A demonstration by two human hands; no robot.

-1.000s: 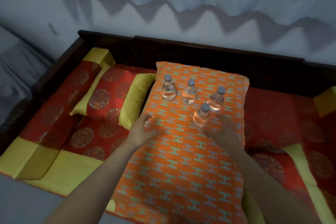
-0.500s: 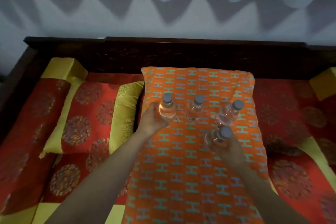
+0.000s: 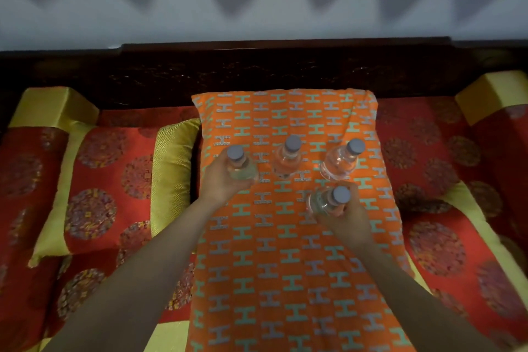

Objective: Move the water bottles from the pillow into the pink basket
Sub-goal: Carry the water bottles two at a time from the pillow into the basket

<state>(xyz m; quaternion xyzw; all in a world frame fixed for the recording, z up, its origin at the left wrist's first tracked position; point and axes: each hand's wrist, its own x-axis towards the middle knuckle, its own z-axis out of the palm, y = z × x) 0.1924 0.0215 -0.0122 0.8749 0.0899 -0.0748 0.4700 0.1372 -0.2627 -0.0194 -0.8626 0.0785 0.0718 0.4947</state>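
Both grips were closed on bottles: the left hand (image 3: 221, 183) was wrapped around the far-left water bottle (image 3: 240, 164), fingers curled about its body below the grey cap, and the right hand (image 3: 344, 217) was clasped around the nearest water bottle (image 3: 328, 201), which leaned over in the palm. Between and just beyond the two grips, the middle bottle (image 3: 287, 158) stood upright and untouched on the orange H-patterned pillow (image 3: 271, 266), and just past the right grip a fourth bottle (image 3: 341, 160) stood tilted on the soft surface, close to the right fingertips but seemingly not touching them. Whether either held bottle had left the pillow could not be told from this angle. To the outside of the left grip lay a red and gold cushion (image 3: 100, 188); beyond both grips ran the dark wooden bed frame (image 3: 285, 68). The pink basket was nowhere in view, so by my judgement the task was barely begun: no bottle had been delivered, two were in hand and ready to carry, and two more were left to fetch afterwards.
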